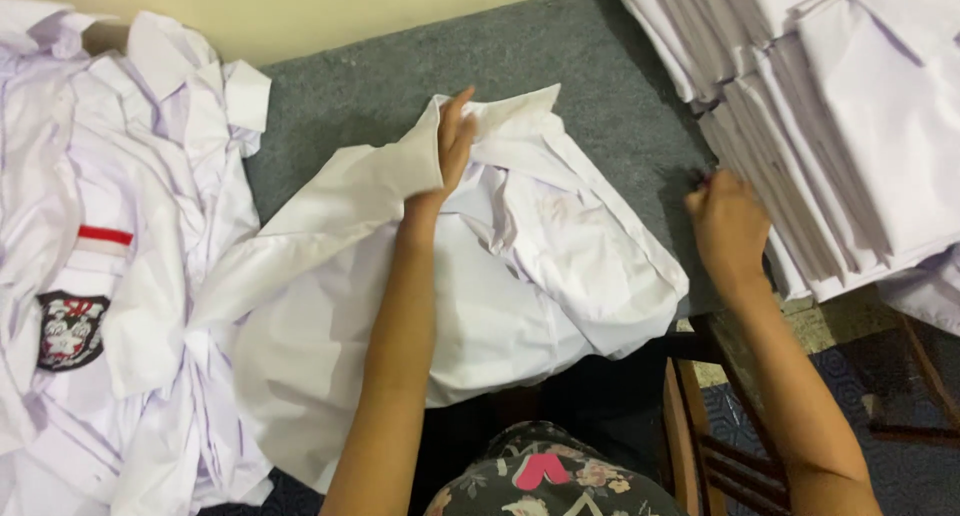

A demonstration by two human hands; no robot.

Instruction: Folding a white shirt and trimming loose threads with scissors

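Observation:
A crumpled white shirt (520,266) lies spread on the grey felt-covered table (400,76) in front of me. My left hand (452,141) rests on its upper part near the collar, fingers pinching a fold of the cloth. My right hand (727,221) is at the table's right edge, fingers curled against the side of a tall stack of folded white shirts (840,116); whether it grips a layer is hidden.
A loose heap of white shirts (110,256), one with a red stripe and a dark crest badge, covers the left side. A cream wall runs behind the table. A dark wooden chair frame (700,436) and patterned floor show at the lower right.

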